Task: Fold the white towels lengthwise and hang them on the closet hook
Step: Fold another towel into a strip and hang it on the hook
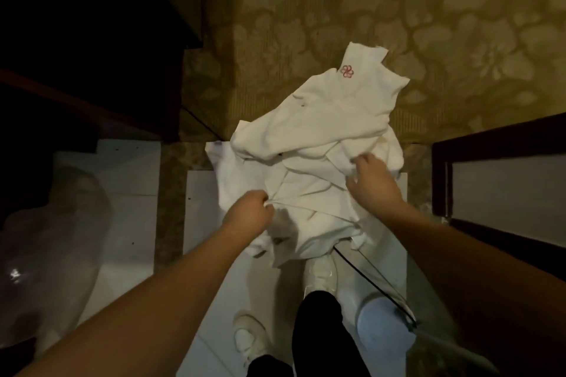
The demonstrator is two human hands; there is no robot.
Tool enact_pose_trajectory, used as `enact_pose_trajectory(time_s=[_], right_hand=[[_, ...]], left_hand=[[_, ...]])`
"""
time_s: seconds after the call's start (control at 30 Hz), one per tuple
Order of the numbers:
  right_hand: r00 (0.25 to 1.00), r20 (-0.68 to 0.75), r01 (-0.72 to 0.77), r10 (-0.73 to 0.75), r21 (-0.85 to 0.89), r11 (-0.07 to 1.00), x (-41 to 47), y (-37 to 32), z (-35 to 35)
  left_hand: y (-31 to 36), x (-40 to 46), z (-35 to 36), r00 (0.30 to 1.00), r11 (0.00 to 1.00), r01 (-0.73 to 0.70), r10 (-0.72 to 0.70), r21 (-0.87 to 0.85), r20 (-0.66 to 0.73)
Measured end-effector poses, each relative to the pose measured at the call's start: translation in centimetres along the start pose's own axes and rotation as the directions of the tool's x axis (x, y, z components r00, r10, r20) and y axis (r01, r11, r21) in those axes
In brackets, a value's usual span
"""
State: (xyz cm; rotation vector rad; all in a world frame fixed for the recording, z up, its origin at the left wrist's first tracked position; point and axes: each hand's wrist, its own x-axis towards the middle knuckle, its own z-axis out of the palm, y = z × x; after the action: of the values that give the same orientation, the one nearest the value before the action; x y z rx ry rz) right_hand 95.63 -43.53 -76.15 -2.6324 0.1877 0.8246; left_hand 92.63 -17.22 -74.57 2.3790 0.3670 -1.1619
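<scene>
A crumpled heap of white towels (315, 144) hangs in front of me over the floor, with a small pink flower emblem (347, 71) near its far corner. My left hand (249, 213) pinches a bunched fold of the cloth at the heap's near left side. My right hand (372, 180) grips the fabric at the right side, fingers curled into it. The lower edge of the towels drapes down over my right shoe. No closet hook shows in this view.
Patterned olive carpet (398, 9) lies ahead, white floor tiles (208, 223) underfoot. A dark wooden frame (441, 180) stands at the right, dark furniture (92, 40) at the left. A clear plastic bag (52, 223) sits low left. A thin black cord (373, 285) crosses by my white shoes.
</scene>
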Motion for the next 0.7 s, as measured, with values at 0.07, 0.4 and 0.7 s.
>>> enact_pose_trajectory(time_s=[0.07, 0.4, 0.7], right_hand=[[0.995, -0.103, 0.021, -0.017, 0.034, 0.999, 3.9, 0.0, -0.5], [0.986, 0.129, -0.115, 0.109, 0.040, 0.993, 12.7, 2.3, 1.4], [0.990, 0.132, -0.034, 0.050, -0.120, 0.992, 3.7, 3.4, 3.1]], left_hand=[[1.4, 4.2, -0.2, 0.996, 0.998, -0.044, 0.040, -0.042, -0.086], [3.9, 15.3, 1.1, 0.978, 0.982, -0.190, 0.191, 0.021, -0.080], [0.3, 7.7, 3.9, 0.977, 0.973, -0.211, 0.212, 0.098, 0.001]])
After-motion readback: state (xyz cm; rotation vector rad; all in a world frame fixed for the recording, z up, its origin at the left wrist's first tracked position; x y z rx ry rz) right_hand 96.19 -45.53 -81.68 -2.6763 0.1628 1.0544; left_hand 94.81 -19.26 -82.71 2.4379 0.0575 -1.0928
